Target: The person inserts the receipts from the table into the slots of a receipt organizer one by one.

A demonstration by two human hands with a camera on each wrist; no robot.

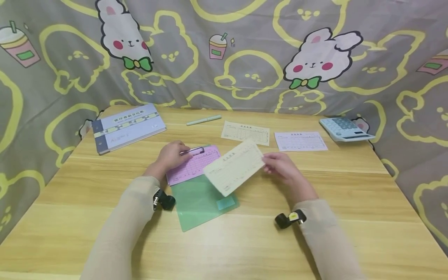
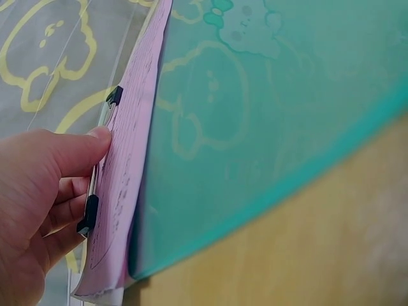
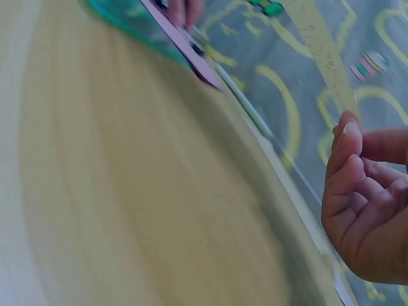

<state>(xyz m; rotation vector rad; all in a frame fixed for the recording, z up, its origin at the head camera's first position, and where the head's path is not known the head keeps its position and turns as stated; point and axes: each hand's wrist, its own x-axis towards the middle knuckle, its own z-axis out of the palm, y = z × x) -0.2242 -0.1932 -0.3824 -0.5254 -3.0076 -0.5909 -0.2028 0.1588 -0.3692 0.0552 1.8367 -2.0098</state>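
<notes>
My left hand [image 1: 171,156] grips the top of a green see-through clipboard [image 1: 190,208] at its metal clip [image 1: 196,150]. In the left wrist view the thumb presses the clip [image 2: 91,207] from the front, with the other fingers behind it. A pink printed form [image 1: 189,167] lies under that clip, and a small blue-green patch [image 1: 225,203] shows near the clipboard's lower right corner. Between thumb and fingertips my right hand [image 1: 280,167] pinches one edge of a pale yellow printed form [image 1: 236,167]. This form is tilted and raised over the clipboard's right side.
Farther back on the wooden table [image 1: 266,241] lie a pale yellow slip [image 1: 245,132], a white slip [image 1: 301,141] and a light green pen [image 1: 204,120]. A blue-and-white account book [image 1: 129,126] is at the back left, a calculator [image 1: 344,129] at the back right. Behind hangs a patterned curtain [image 1: 252,58].
</notes>
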